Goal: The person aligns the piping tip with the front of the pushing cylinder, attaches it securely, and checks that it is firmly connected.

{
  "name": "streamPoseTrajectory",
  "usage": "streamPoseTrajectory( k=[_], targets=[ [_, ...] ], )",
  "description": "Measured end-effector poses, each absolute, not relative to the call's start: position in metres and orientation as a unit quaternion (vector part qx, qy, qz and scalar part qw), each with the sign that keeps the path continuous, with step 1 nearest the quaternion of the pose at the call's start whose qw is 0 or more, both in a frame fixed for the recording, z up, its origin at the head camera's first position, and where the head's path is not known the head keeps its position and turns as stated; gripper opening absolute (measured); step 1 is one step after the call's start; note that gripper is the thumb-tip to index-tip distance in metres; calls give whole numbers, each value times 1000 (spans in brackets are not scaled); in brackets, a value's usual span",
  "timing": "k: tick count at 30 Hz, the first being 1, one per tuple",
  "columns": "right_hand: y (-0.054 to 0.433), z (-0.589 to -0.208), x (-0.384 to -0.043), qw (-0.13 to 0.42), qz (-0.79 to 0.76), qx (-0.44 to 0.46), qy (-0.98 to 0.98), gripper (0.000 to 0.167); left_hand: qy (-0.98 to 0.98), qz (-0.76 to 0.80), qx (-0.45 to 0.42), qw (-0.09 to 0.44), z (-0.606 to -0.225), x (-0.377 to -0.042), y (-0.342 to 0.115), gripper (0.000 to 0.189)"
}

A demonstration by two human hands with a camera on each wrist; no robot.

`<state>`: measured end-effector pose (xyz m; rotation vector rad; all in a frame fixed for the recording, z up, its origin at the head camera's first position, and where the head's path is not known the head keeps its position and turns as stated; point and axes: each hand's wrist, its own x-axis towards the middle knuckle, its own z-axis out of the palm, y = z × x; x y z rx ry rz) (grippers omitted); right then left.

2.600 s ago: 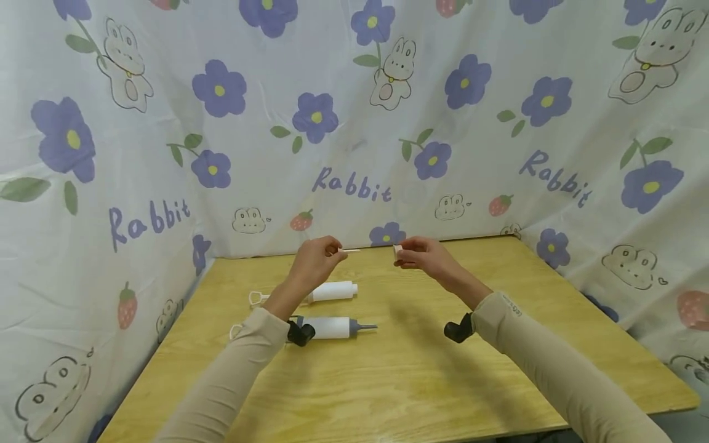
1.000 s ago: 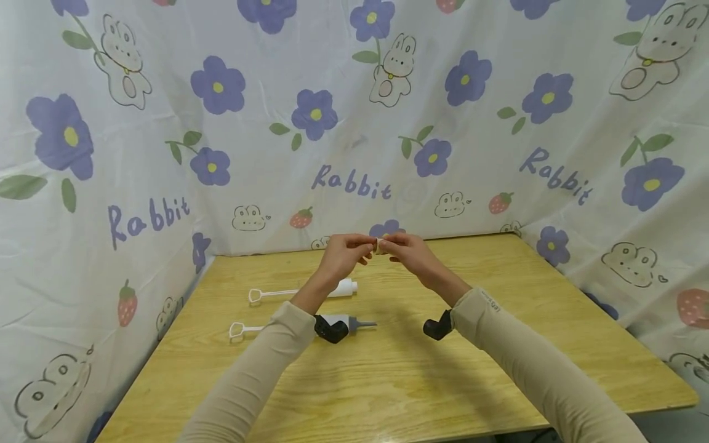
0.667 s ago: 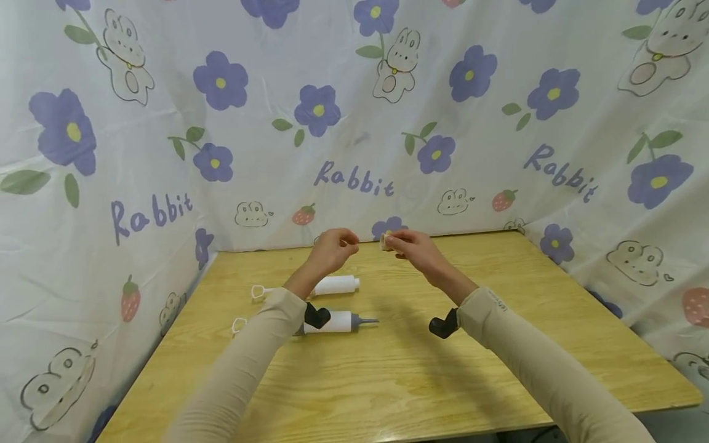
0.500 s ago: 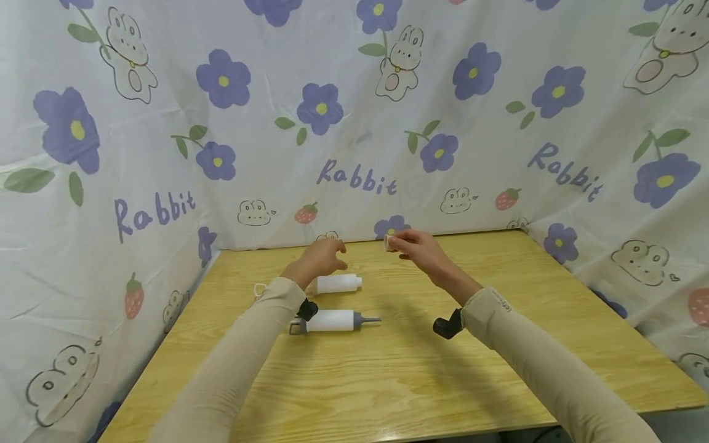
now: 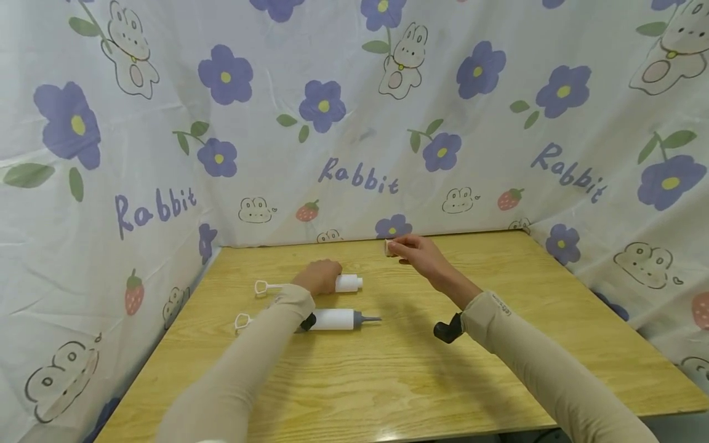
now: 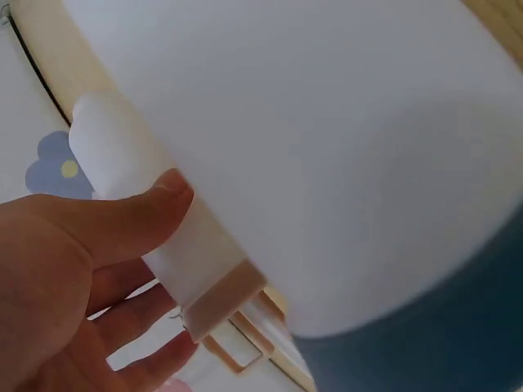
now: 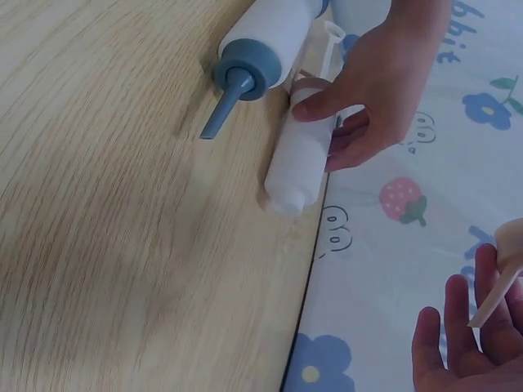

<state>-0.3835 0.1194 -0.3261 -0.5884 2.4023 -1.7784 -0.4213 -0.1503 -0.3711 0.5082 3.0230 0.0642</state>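
My left hand (image 5: 318,275), up near my right a second ago, is now down on the wooden table (image 5: 415,369), gripping the plain white tube (image 5: 347,283). My right hand (image 5: 425,253) is well apart, pinching a pale nozzle (image 5: 388,248) above the table. A rabbit-and-flower curtain (image 5: 260,135) hangs around. The tube lies sideways, neck pointing right, roughly parallel to the grey-tipped tube (image 5: 335,319) nearer me.

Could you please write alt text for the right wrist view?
The left hand grips a bare-tipped white cylinder beside a white cylinder with a blue-grey nozzle on a pale wooden table; the right hand holds a spouted beige piece.
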Motion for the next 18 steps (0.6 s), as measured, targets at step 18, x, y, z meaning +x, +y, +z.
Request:
streamPoseTrajectory(
  k=[18],
  targets=[
    [147, -318, -393, 3, -563, -167, 810, 45, 950, 126, 260, -117, -286, -374, -159, 54]
  ],
)
